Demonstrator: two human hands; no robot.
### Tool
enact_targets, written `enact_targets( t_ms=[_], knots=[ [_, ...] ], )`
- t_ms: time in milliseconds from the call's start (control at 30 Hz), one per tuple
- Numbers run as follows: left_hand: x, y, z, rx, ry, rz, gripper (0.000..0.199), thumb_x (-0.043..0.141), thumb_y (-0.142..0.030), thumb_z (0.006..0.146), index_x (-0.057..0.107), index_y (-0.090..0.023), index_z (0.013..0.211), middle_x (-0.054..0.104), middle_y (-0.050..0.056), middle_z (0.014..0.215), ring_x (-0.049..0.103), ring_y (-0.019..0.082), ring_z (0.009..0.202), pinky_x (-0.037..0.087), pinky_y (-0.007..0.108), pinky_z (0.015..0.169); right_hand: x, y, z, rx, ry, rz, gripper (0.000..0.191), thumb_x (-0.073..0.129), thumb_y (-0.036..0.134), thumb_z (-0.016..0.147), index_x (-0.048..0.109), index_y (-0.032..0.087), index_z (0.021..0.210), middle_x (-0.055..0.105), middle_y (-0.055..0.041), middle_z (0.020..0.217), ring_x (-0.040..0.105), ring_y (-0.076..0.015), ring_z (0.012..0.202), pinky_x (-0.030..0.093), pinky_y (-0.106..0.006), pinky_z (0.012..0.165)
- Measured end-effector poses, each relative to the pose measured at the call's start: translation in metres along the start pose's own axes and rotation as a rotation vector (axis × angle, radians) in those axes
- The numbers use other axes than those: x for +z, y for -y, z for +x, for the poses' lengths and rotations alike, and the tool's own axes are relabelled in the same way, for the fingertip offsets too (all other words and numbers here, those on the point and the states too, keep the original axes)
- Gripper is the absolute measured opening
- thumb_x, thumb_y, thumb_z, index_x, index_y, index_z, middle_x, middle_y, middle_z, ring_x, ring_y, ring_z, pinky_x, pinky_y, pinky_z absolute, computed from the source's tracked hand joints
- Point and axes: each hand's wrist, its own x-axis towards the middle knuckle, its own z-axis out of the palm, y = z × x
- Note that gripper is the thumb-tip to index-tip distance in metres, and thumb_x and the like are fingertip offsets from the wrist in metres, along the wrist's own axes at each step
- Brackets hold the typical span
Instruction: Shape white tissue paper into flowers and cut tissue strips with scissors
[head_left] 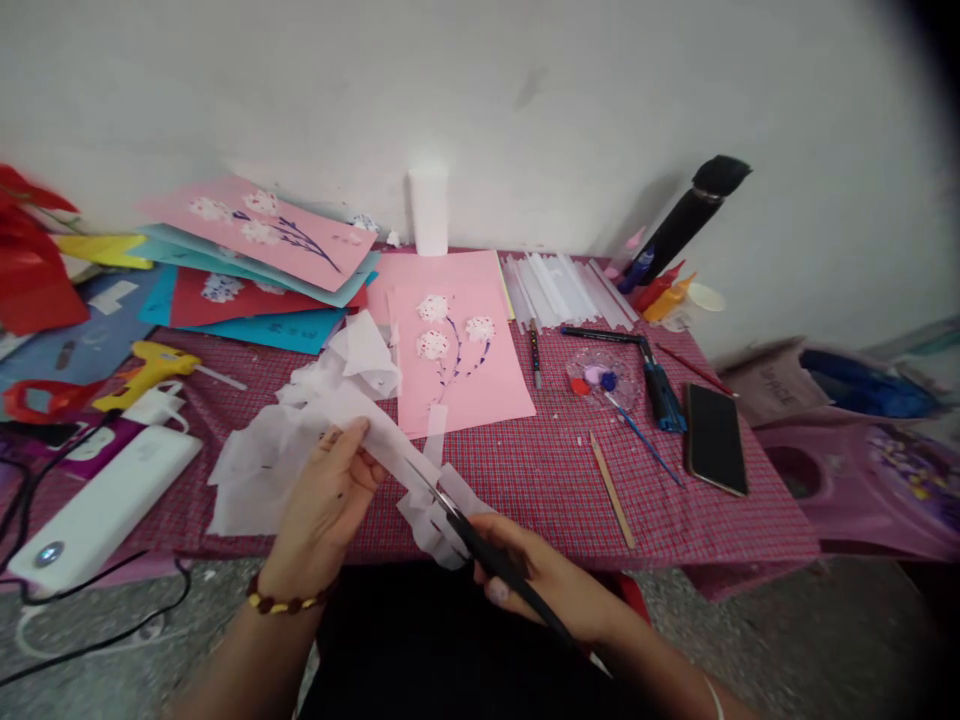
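My left hand (335,483) pinches a white paper strip (390,442) near its upper left end. Black-handled scissors (491,555) are gripped in my right hand (536,570), their metal blades at the strip's lower right end. Small cut white pieces (429,525) lie beneath the blades at the table's front edge. Beside my left hand is a heap of crumpled white paper (259,455). Behind the strip lies a pink sheet (499,375) with white speckled blossoms and dark painted stems.
A stack of decorated cards (300,285), a yellow glue gun (154,368) and a white power bank (112,500) with cables are on the left. Toward the right are glue sticks (559,290), a paint palette (626,365), a wooden stick (611,490) and a phone (715,437).
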Motion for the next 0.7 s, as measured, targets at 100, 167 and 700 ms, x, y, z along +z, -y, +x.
enact_targets(
  t_ms=[100,167,700],
  knots=[
    [0.0,0.003,-0.001,0.003,0.005,0.0,0.013,0.076,-0.014,0.068,0.065,-0.02,0.071,0.07,-0.006,0.07,0.062,0.009,0.059,0.054,0.02,0.059,0.001,-0.002,0.0,0.014,-0.03,-0.002,0.061,0.068,0.049,0.077,0.047,0.021,0.127,0.049,-0.0021,0.089,0.045,-0.0164,0.079,0.036,-0.032,0.071],
    [0.001,0.005,-0.002,0.002,0.007,0.004,0.012,0.076,-0.014,0.068,0.066,-0.02,0.071,0.07,-0.005,0.072,0.063,0.009,0.061,0.055,0.022,0.063,0.002,-0.002,-0.001,0.022,-0.038,-0.002,0.061,0.068,0.049,0.077,0.047,0.022,0.128,0.048,-0.0016,0.088,0.044,-0.0161,0.078,0.036,-0.032,0.07],
    [0.001,0.009,-0.001,-0.007,0.059,0.045,0.014,0.078,-0.017,0.067,0.07,-0.019,0.078,0.073,-0.002,0.079,0.064,0.01,0.064,0.053,0.019,0.058,0.002,-0.016,0.002,0.003,-0.128,0.002,0.055,0.074,0.037,0.074,0.055,0.022,0.123,0.048,-0.0002,0.083,0.043,-0.0127,0.071,0.034,-0.027,0.061]
  ],
)
